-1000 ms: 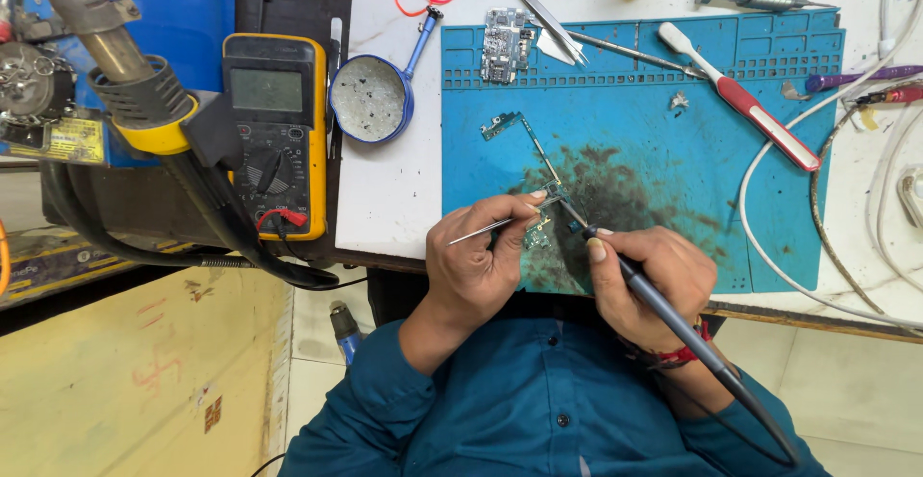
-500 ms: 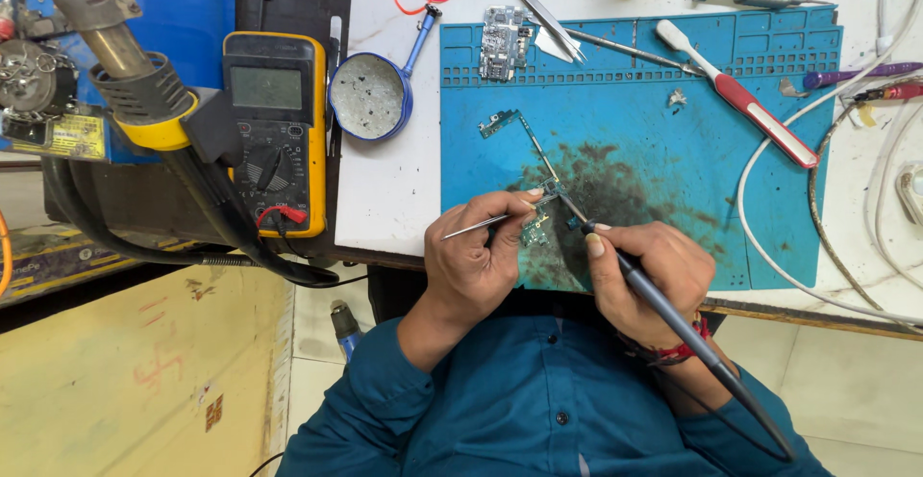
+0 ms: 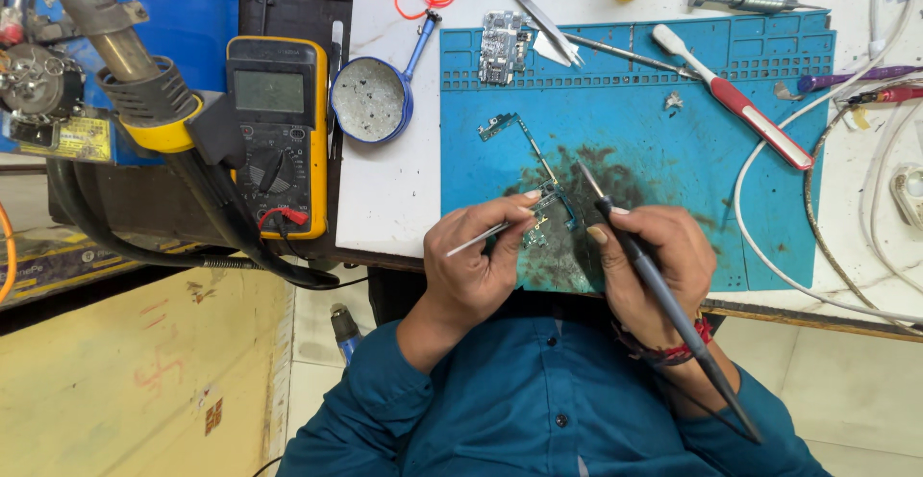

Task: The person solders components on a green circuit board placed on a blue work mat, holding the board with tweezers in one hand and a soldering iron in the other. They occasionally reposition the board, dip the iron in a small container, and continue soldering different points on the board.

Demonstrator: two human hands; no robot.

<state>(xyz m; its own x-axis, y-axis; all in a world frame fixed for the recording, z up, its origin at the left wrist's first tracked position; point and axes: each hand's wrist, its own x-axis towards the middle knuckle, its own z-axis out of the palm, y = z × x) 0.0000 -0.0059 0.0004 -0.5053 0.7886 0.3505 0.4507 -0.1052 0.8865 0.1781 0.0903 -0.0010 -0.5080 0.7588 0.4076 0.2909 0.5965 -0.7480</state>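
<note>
Head view. The left hand [image 3: 481, 270] is closed in a pinch on a pair of thin silver metal tweezers [image 3: 478, 238], whose tips reach the small green circuit board with its narrow flex strip [image 3: 540, 210]. That board lies on the soot-darkened patch of the blue silicone work mat [image 3: 673, 169], just in front of the person's chest. The right hand [image 3: 649, 261] grips a black pencil-type soldering iron [image 3: 639, 265]; its tip is raised above the mat, just beside the board's right edge.

Recommended practice for this step: press the board flat with the tweezers, rest both wrists on the table edge, and bring the iron tip onto one joint only.

To the left stand a round blue-rimmed metal dish [image 3: 370, 100] and a yellow-cased digital multimeter [image 3: 277, 131]. A red-handled screwdriver [image 3: 740, 107] lies at the mat's upper right.
</note>
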